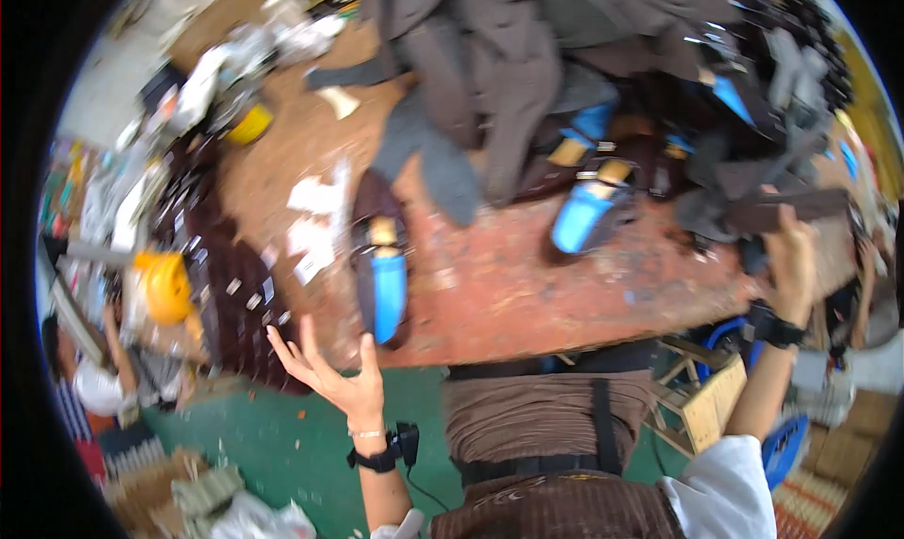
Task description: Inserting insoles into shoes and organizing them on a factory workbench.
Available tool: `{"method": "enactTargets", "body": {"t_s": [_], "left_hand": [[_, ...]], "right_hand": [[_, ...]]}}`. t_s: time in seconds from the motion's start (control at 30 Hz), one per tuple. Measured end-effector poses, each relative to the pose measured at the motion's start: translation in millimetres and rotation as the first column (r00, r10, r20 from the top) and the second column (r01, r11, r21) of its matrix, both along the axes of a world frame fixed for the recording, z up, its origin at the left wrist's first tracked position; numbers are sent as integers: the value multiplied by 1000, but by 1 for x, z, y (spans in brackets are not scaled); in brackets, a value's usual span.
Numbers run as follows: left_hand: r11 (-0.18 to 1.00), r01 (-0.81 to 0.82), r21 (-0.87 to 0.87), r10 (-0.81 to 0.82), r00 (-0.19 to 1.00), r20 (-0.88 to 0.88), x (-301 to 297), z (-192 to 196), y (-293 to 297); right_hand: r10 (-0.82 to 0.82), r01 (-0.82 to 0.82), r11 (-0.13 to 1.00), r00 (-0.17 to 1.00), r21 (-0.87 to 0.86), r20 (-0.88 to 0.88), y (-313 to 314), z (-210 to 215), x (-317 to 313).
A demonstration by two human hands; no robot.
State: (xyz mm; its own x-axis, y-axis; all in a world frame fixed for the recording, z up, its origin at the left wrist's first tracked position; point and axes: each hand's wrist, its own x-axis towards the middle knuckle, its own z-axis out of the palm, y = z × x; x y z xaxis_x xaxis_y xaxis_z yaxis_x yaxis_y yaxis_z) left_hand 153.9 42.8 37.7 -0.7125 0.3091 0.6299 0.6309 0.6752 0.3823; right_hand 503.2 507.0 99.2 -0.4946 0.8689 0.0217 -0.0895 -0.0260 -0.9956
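My left hand [330, 374] is raised at the table's front edge, fingers spread, holding nothing. Just beyond it a dark brown shoe [365, 299] with a blue and tan insert lies on the worn red-brown table [471, 304]. A second dark shoe [617, 214] with the same kind of insert lies right of the middle. At the far right my right hand [793, 266] reaches over the table edge. Its blurred fingers are at a flat dark brown piece [800, 208]; whether they grip it I cannot make out.
Brown and grey cut pieces [499, 68] are heaped at the back. Shiny dark brown items [231, 285] line the left edge beside a yellow lamp-like object [162, 287]. White scraps [315, 219] lie left of the near shoe. A wooden stool [711, 402] stands below, right.
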Motion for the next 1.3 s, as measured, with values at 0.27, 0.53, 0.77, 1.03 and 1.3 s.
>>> {"method": "enactTargets", "body": {"t_s": [0.27,0.53,0.77,1.03,1.3], "left_hand": [[974,153,170,-201,927,316,0,-21,27],[766,543,344,-643,629,437,38,50,13],[476,879,-8,-828,452,331,64,0,71],[608,791,-60,-707,574,413,36,-28,43],[712,668,215,-686,598,416,52,-58,53]], "right_hand": [[180,-207,978,833,7,-523,-27,-20,5],[-384,95,487,916,868,115,-94,2,-27],[-98,-69,979,672,-194,-734,-94,-49,-20],[49,-186,946,892,265,450,-150,-16,-28],[-103,-740,328,590,587,801,-155,-16,-67]]}}
